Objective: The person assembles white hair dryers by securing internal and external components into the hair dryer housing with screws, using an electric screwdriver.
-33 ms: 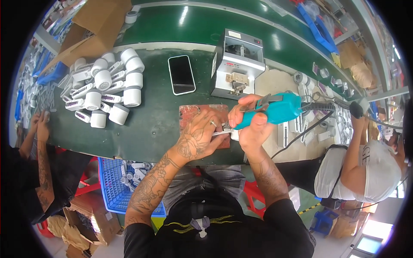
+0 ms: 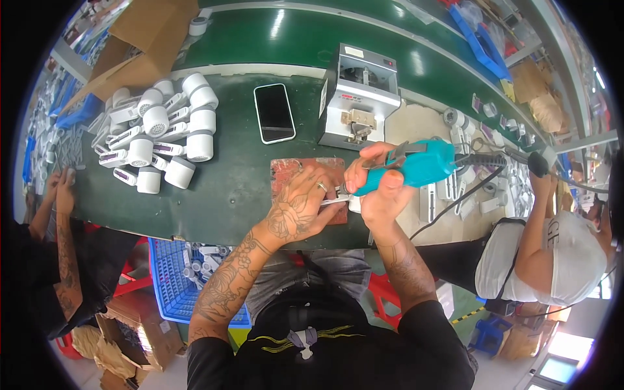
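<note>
Electric screwdriver (image 2: 424, 164), teal, sits gripped in the person's right hand (image 2: 385, 198), its front end near the white part (image 2: 335, 201) that the left hand (image 2: 299, 205) grasps above the red pad (image 2: 283, 173) on the table (image 2: 227, 195).

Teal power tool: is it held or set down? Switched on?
Held: the right hand grips the teal power tool near its nose. Whether it's on, cannot tell: no visible sign.
</note>
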Available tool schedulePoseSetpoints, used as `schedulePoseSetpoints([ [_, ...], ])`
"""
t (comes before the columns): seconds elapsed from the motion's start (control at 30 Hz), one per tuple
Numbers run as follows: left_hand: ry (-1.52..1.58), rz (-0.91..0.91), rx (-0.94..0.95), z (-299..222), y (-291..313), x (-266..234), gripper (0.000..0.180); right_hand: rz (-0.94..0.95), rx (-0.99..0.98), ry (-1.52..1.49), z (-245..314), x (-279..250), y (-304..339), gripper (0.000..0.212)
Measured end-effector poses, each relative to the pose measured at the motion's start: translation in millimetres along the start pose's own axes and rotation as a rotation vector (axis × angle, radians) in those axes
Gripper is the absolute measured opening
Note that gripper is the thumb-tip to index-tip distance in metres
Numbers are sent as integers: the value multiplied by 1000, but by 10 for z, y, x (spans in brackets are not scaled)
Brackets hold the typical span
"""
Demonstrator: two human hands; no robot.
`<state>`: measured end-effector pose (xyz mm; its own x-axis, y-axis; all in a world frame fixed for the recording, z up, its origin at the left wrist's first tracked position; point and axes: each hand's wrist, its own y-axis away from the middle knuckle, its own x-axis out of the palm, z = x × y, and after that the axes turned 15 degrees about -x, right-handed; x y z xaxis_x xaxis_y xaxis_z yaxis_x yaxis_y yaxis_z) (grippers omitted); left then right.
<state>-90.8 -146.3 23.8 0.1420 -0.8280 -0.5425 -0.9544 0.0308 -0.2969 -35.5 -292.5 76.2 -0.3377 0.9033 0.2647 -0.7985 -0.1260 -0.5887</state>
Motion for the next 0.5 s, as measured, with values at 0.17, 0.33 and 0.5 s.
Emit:
schedulePoseSetpoints([
  [0.17, -10, 19, 4, -2, 16, -21, 22, 0, -9, -68, -23, -30, 16, 68],
  [0.33, -132, -19, 69, -20, 50, -8, 22, -1, -43, -110, -18, -35, 25, 63],
  [0.5, -127, -8, 69, 0, 54, 4, 22, -1, 5, -13, 43, 1, 16, 73],
])
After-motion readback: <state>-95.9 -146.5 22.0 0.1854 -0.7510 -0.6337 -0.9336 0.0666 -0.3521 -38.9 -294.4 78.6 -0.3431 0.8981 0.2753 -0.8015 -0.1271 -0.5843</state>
